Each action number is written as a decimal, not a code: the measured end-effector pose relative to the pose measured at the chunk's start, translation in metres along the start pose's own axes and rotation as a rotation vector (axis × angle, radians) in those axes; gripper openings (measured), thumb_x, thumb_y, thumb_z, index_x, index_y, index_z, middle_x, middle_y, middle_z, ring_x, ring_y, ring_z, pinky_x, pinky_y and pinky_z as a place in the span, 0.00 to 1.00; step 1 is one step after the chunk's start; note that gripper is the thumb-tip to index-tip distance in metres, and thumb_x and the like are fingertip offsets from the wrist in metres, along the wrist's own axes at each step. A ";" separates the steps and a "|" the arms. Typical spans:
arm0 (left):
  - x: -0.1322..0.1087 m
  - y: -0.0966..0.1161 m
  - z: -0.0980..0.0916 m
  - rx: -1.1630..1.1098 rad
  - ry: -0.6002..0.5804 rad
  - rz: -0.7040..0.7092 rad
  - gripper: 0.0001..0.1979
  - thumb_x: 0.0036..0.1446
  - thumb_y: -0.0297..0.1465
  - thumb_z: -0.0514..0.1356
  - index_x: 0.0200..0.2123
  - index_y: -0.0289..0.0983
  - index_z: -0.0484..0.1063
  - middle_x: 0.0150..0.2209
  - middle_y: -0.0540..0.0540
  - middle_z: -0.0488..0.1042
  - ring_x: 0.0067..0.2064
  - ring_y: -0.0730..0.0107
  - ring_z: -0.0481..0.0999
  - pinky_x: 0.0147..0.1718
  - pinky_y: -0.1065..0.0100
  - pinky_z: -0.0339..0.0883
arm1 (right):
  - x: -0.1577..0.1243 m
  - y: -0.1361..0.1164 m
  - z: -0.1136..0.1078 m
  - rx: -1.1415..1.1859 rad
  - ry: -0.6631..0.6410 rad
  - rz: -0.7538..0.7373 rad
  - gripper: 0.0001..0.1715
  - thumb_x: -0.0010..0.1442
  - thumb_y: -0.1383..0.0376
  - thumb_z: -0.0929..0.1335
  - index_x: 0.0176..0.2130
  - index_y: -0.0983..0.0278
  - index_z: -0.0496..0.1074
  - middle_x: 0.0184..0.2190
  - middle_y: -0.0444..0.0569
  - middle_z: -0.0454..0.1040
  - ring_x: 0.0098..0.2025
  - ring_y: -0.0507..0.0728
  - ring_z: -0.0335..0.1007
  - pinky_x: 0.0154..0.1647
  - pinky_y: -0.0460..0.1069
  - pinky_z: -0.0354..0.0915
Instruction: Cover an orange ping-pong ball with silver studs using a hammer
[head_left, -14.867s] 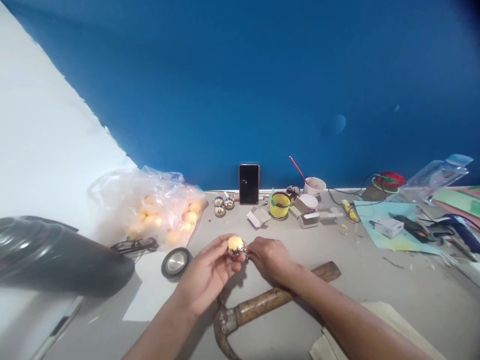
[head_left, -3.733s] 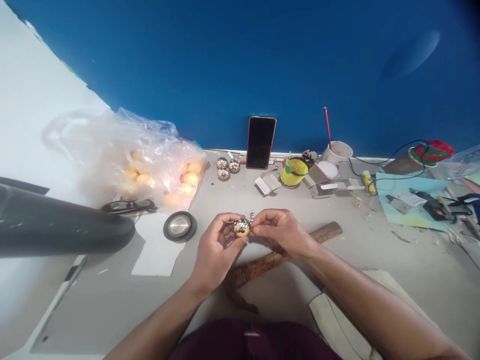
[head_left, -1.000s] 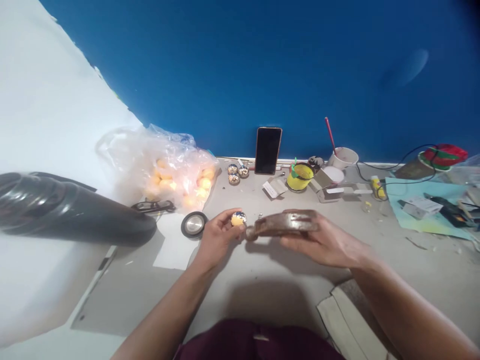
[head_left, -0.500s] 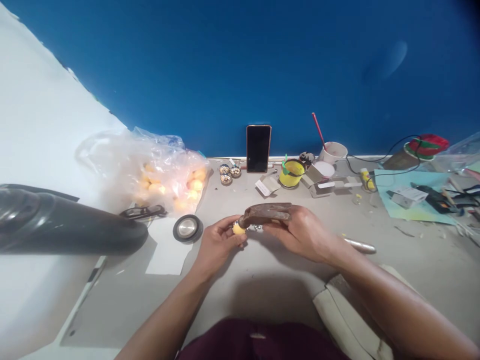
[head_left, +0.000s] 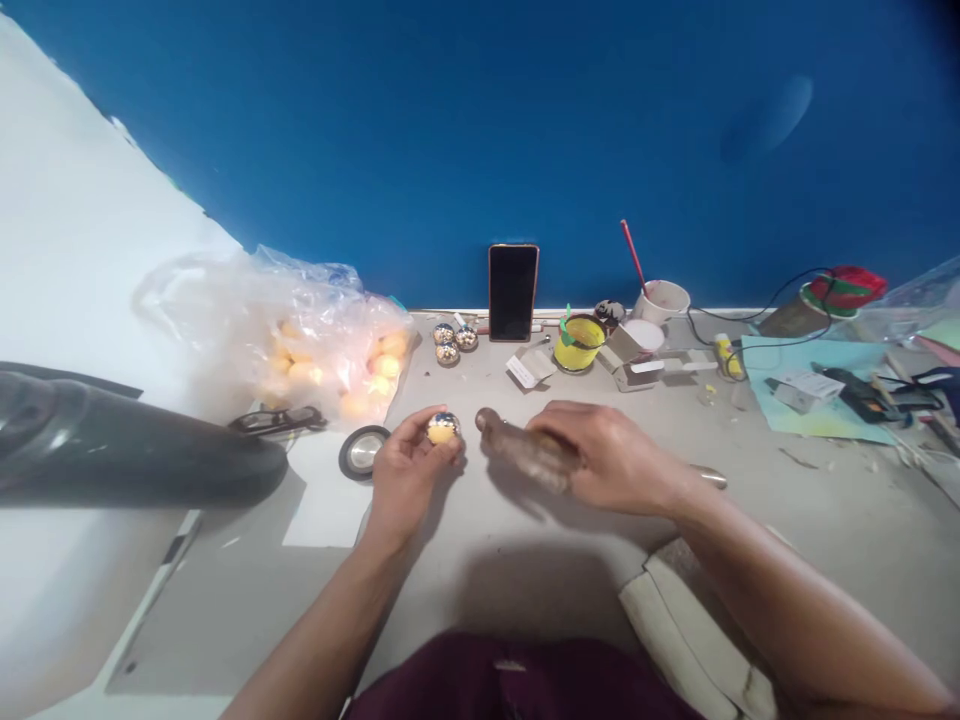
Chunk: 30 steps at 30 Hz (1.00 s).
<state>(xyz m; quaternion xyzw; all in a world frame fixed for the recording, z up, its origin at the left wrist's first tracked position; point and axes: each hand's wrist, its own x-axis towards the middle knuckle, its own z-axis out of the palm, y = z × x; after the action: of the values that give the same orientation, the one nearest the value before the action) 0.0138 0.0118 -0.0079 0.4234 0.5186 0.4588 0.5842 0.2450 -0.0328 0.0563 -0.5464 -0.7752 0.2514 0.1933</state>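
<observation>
A small ball (head_left: pixel 443 430), mirrored on top and yellow below, is held between the fingers and thumb of my left hand (head_left: pixel 409 475). My right hand (head_left: pixel 611 455) grips a rusty brown hammer (head_left: pixel 525 450) near its head; the rounded end points left, apart from the ball. A metal handle end (head_left: pixel 711 476) shows beyond my right wrist. Just left of my left hand lies a black round object with a silver centre (head_left: pixel 364 453). Farther back sit three mirrored balls (head_left: pixel 448 353).
A plastic bag of yellow balls (head_left: pixel 300 350) lies at the left, near a dark cylinder (head_left: pixel 135 440). A phone (head_left: pixel 513 292) leans on the blue wall. Yellow tub (head_left: pixel 579 343), white cup (head_left: pixel 663 300) and small boxes (head_left: pixel 531 368) stand behind; folded cloth (head_left: pixel 697 625) lies front right.
The hammer head has come away from the ball and swung lower, its rounded end now turned left. My left hand has moved left with the ball, which shows more fully.
</observation>
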 end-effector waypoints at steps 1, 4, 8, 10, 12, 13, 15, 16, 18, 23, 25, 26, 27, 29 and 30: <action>0.001 0.000 -0.002 -0.003 0.037 0.019 0.24 0.45 0.31 0.73 0.47 0.38 0.76 0.31 0.51 0.78 0.29 0.73 0.75 0.33 0.69 0.71 | 0.000 -0.002 0.003 -0.055 -0.072 -0.007 0.06 0.57 0.67 0.67 0.36 0.63 0.76 0.33 0.49 0.78 0.31 0.55 0.69 0.32 0.48 0.57; 0.000 0.003 -0.006 0.047 0.121 0.056 0.25 0.47 0.33 0.73 0.50 0.40 0.76 0.38 0.50 0.79 0.35 0.72 0.77 0.38 0.70 0.71 | 0.002 -0.008 0.025 -0.198 -0.254 -0.045 0.05 0.55 0.65 0.68 0.33 0.64 0.74 0.34 0.50 0.78 0.33 0.56 0.69 0.32 0.49 0.53; -0.005 0.009 -0.007 0.033 0.115 0.073 0.26 0.45 0.35 0.74 0.50 0.40 0.76 0.38 0.50 0.79 0.34 0.73 0.75 0.39 0.70 0.71 | 0.005 -0.008 0.064 -0.313 -0.295 -0.147 0.10 0.58 0.65 0.66 0.39 0.65 0.74 0.38 0.54 0.77 0.38 0.60 0.71 0.35 0.51 0.57; -0.008 0.011 -0.006 0.040 0.099 0.050 0.26 0.45 0.35 0.74 0.49 0.39 0.76 0.35 0.50 0.78 0.33 0.73 0.75 0.37 0.70 0.71 | 0.006 -0.006 0.076 -0.351 -0.290 -0.186 0.12 0.59 0.64 0.67 0.41 0.67 0.74 0.40 0.57 0.77 0.41 0.62 0.70 0.38 0.52 0.59; -0.009 0.012 -0.004 0.054 0.066 0.029 0.26 0.45 0.35 0.74 0.49 0.39 0.76 0.34 0.50 0.78 0.32 0.72 0.74 0.35 0.69 0.71 | 0.007 -0.005 0.079 -0.363 -0.311 -0.193 0.15 0.59 0.60 0.69 0.43 0.68 0.74 0.41 0.58 0.77 0.43 0.63 0.71 0.39 0.53 0.60; -0.010 0.013 -0.003 0.050 0.053 0.025 0.26 0.45 0.35 0.74 0.48 0.38 0.76 0.33 0.50 0.78 0.31 0.72 0.73 0.34 0.69 0.70 | 0.007 -0.005 0.078 -0.357 -0.327 -0.184 0.17 0.60 0.58 0.70 0.43 0.67 0.75 0.42 0.58 0.77 0.44 0.64 0.71 0.38 0.53 0.61; -0.010 0.013 -0.001 0.025 0.028 0.004 0.26 0.45 0.35 0.74 0.48 0.38 0.76 0.33 0.50 0.77 0.30 0.71 0.73 0.33 0.68 0.70 | 0.007 -0.005 0.070 -0.329 -0.358 -0.146 0.20 0.61 0.52 0.71 0.43 0.66 0.76 0.41 0.56 0.78 0.44 0.64 0.73 0.37 0.52 0.61; -0.011 0.012 -0.001 0.006 0.023 -0.005 0.26 0.44 0.35 0.74 0.48 0.38 0.76 0.32 0.50 0.77 0.30 0.71 0.73 0.33 0.68 0.70 | 0.008 -0.005 0.064 -0.316 -0.358 -0.111 0.21 0.62 0.50 0.70 0.42 0.65 0.76 0.41 0.54 0.79 0.44 0.64 0.74 0.37 0.52 0.61; -0.011 0.011 0.000 -0.029 0.019 -0.018 0.27 0.45 0.36 0.74 0.49 0.39 0.75 0.31 0.50 0.77 0.29 0.71 0.73 0.33 0.68 0.70 | 0.011 -0.003 0.053 -0.319 -0.313 -0.013 0.19 0.65 0.50 0.68 0.41 0.63 0.76 0.39 0.52 0.80 0.42 0.62 0.76 0.36 0.51 0.60; -0.010 0.005 -0.001 -0.081 -0.024 -0.055 0.25 0.48 0.36 0.74 0.49 0.38 0.74 0.28 0.51 0.76 0.28 0.72 0.71 0.31 0.69 0.67 | 0.021 0.012 0.044 -0.482 -0.142 0.220 0.12 0.66 0.59 0.68 0.41 0.65 0.75 0.39 0.54 0.79 0.41 0.62 0.77 0.33 0.51 0.59; -0.009 0.003 -0.001 -0.084 -0.047 -0.066 0.24 0.48 0.36 0.74 0.48 0.38 0.75 0.28 0.51 0.76 0.27 0.73 0.71 0.31 0.69 0.66 | 0.024 0.018 0.048 -0.506 -0.142 0.243 0.11 0.65 0.59 0.69 0.41 0.65 0.75 0.39 0.54 0.79 0.41 0.62 0.78 0.33 0.50 0.59; -0.009 0.002 0.000 -0.083 -0.057 -0.067 0.24 0.48 0.35 0.74 0.48 0.37 0.75 0.28 0.51 0.76 0.27 0.73 0.71 0.31 0.69 0.66 | 0.024 0.020 0.050 -0.506 -0.151 0.241 0.11 0.65 0.59 0.70 0.42 0.65 0.75 0.39 0.53 0.79 0.41 0.62 0.78 0.33 0.50 0.59; -0.008 0.001 0.000 -0.084 -0.067 -0.062 0.24 0.48 0.35 0.74 0.48 0.37 0.75 0.28 0.51 0.76 0.27 0.73 0.71 0.31 0.69 0.66 | 0.024 0.022 0.052 -0.503 -0.162 0.231 0.10 0.66 0.60 0.69 0.42 0.64 0.75 0.40 0.53 0.79 0.41 0.61 0.78 0.33 0.49 0.59; -0.008 0.000 0.000 -0.090 -0.089 -0.060 0.23 0.48 0.33 0.74 0.47 0.37 0.75 0.29 0.51 0.76 0.27 0.73 0.71 0.30 0.68 0.65 | 0.023 0.023 0.055 -0.499 -0.171 0.213 0.09 0.67 0.61 0.68 0.42 0.63 0.76 0.40 0.52 0.79 0.41 0.60 0.77 0.32 0.49 0.58; -0.007 -0.001 0.000 -0.099 -0.101 -0.060 0.22 0.47 0.33 0.74 0.46 0.37 0.76 0.29 0.51 0.76 0.27 0.74 0.71 0.30 0.69 0.65 | 0.023 0.023 0.055 -0.496 -0.170 0.205 0.09 0.68 0.60 0.67 0.42 0.63 0.76 0.40 0.52 0.79 0.41 0.60 0.77 0.32 0.49 0.58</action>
<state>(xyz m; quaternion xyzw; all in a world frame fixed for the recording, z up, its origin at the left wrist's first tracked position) 0.0137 0.0045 -0.0074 0.4010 0.4775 0.4442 0.6433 0.2236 -0.0148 -0.0012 -0.6296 -0.7671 0.1170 -0.0385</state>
